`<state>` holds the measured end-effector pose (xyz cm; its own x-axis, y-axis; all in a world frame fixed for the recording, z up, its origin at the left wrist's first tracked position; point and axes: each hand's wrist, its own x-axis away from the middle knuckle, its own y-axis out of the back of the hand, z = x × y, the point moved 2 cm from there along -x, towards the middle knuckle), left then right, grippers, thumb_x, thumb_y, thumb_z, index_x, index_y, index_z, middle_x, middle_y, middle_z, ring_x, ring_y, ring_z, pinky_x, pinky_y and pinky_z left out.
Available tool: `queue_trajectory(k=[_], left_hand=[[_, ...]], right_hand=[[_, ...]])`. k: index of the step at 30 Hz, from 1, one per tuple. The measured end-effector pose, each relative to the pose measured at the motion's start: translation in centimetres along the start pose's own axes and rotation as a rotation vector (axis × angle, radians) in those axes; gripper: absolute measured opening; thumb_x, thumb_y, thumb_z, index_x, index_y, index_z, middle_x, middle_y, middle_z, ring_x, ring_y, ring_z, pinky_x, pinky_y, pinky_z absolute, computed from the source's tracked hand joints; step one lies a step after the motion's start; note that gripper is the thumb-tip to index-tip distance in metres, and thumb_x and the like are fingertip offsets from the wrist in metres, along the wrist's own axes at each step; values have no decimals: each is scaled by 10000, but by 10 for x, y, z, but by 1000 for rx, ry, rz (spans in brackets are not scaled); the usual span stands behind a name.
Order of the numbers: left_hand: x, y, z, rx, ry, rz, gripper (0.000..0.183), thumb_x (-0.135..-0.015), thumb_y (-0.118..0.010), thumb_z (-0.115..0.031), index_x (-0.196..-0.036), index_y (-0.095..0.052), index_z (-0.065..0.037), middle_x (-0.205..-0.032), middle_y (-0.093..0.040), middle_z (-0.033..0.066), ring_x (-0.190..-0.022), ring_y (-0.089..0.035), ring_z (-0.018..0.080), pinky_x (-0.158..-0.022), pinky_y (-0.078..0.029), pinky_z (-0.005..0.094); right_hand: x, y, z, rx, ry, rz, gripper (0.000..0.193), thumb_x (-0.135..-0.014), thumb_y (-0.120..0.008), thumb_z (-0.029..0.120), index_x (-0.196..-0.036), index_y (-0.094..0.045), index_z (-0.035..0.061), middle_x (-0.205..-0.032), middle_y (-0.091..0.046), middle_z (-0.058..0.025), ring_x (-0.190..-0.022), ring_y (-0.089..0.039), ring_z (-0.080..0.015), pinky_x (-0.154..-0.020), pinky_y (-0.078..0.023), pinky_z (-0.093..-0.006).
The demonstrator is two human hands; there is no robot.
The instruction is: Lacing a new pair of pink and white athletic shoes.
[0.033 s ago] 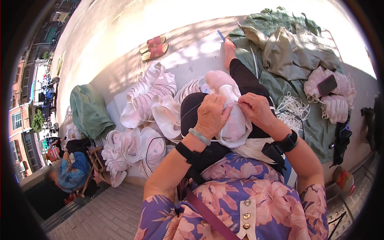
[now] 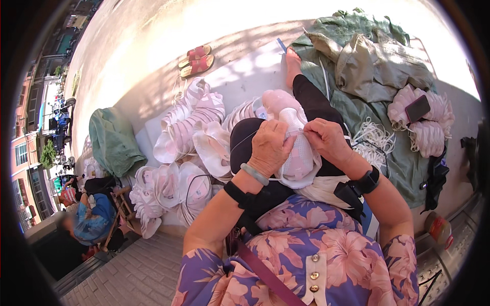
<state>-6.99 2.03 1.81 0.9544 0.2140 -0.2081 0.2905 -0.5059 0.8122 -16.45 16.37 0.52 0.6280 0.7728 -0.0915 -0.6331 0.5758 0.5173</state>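
A pink-and-white shoe upper (image 2: 298, 161) lies on my lap, its pale tongue (image 2: 292, 118) between my two hands. My left hand (image 2: 270, 145) is closed in a pinch at the left edge of the upper's opening. A thin white lace strand trails from it over my left knee. On the opposite edge, my right hand (image 2: 327, 138) pinches with thumb and forefinger. What looks like a white shoelace spans the short gap between both hands' fingertips; the fingers partly hide it. A tangled bundle of white laces (image 2: 374, 144) lies to the right of my right hand.
Stacked shoe uppers (image 2: 186, 125) and more uppers (image 2: 171, 188) lie to my left. A green sack (image 2: 113, 140) stands beyond them, with a seated person (image 2: 94, 217) nearby. Red sandals (image 2: 196, 66) sit ahead. On the right, a phone (image 2: 417, 108) rests on bundled uppers (image 2: 434, 135) over green cloth.
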Motion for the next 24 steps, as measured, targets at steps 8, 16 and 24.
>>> queue_trajectory(k=[8, 16, 24], left_hand=[[-1, -5, -2, -67, -83, 29, 235, -676, -685, -129, -830, -546, -17, -761, -543, 129, -743, -551, 310, -667, -460, 383], [0, -15, 7, -5, -24, -87, 232, -660, -679, -120, -826, -553, -17, -758, -554, 134, -740, -556, 318, -670, -462, 386], [3, -17, 10, 26, 15, -94, 252, -647, -690, -116, -840, -562, -18, -781, -578, 125, -755, -568, 305, -685, -467, 372]], right_hand=[[0, -1, -3, -10, 8, -20, 49, -767, -583, 79, -788, -600, 39, -724, -570, -108, -674, -582, -298, -597, -450, -366], [-1, -5, 0, 75, -1, -44, 52, -766, -572, 88, -772, -595, 41, -704, -546, -111, -672, -571, -302, -601, -447, -383], [-4, -8, 1, 153, 14, -16, 45, -754, -569, 84, -761, -588, 44, -712, -550, -114, -677, -571, -311, -605, -449, -400]])
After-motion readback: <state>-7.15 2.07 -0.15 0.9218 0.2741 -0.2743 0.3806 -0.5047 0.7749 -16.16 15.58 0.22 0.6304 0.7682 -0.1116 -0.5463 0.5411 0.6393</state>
